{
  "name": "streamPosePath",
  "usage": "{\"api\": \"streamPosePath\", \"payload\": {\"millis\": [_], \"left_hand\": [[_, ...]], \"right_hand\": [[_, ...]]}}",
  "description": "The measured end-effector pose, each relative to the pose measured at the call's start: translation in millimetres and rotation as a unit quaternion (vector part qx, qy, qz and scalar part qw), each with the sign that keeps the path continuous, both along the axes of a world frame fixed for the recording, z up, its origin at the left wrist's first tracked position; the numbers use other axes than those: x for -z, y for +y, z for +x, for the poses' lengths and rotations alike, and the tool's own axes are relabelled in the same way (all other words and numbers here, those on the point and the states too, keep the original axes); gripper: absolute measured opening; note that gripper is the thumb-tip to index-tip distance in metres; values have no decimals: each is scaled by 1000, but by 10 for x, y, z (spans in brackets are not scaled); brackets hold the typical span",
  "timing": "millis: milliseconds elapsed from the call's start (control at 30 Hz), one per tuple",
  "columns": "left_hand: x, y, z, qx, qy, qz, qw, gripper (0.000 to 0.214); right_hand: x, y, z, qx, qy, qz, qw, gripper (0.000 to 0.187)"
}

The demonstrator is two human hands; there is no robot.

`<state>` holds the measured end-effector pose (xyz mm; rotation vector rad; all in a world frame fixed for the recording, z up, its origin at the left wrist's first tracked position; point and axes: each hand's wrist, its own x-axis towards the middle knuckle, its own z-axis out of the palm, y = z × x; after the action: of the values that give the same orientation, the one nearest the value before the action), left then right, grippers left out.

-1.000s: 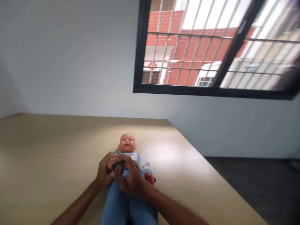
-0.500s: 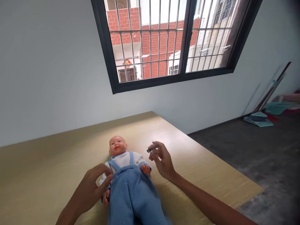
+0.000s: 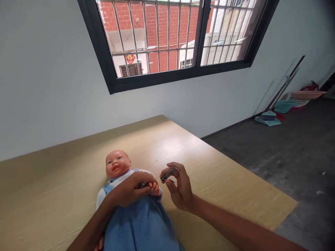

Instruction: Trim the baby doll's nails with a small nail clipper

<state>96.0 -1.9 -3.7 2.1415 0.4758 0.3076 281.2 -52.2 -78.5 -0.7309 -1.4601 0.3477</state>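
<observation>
On the table (image 3: 52,188), face up, a doll (image 3: 117,165), head toward the wall (image 3: 52,87): laid flat on its back, probably for firm support from below and easy reach to its arms. Next rightward, across the doll's chest, the left hand (image 3: 128,190), thumb and fingers closed on the doll's hand (image 3: 155,189), likely to stop any shifting while leaving the little fingertips exposed; exact hold underneath hard to tell, being hidden. Just right of those tips, not touching, the clipper (image 3: 169,175), pinched between thumb and fingers of the right hand (image 3: 182,191), one end pointed left at the doll's hand, presumably held by the sides so as to keep that end uncovered. Farther right, on the floor (image 3: 300,160), well apart: dustpan (image 3: 269,120), then basins (image 3: 308,94), all near the wall, probably for storage.
</observation>
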Motion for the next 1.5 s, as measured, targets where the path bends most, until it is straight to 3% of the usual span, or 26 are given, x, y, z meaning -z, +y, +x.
{"api": "streamPosePath", "payload": {"millis": [133,233,400,567,767,1033,1267,1500], "left_hand": [[-1,-17,-60,-54,-31,-61,996,26],[19,-24,-56,-60,-35,-65,995,28],[30,-13,-38,-42,-42,-38,998,31],[15,-9,-34,-21,-48,-32,998,28],[12,-16,-35,-5,-36,13,999,27],[3,-25,-39,-10,-40,36,998,25],[-28,-32,-32,-3,-8,45,999,29],[-4,-29,-60,-26,-38,23,999,25]], "right_hand": [[-216,150,-89,-26,12,20,999,35],[-258,140,-155,-28,32,13,999,35],[-197,-5,-134,-27,-66,46,996,40],[-272,-29,-68,-3,-184,44,982,45],[-369,-30,-57,7,-229,94,969,46],[-446,-4,-55,-34,-264,129,955,26],[-438,-20,-52,-41,-271,157,949,18],[-379,-54,-12,43,-183,146,971,36]]}}
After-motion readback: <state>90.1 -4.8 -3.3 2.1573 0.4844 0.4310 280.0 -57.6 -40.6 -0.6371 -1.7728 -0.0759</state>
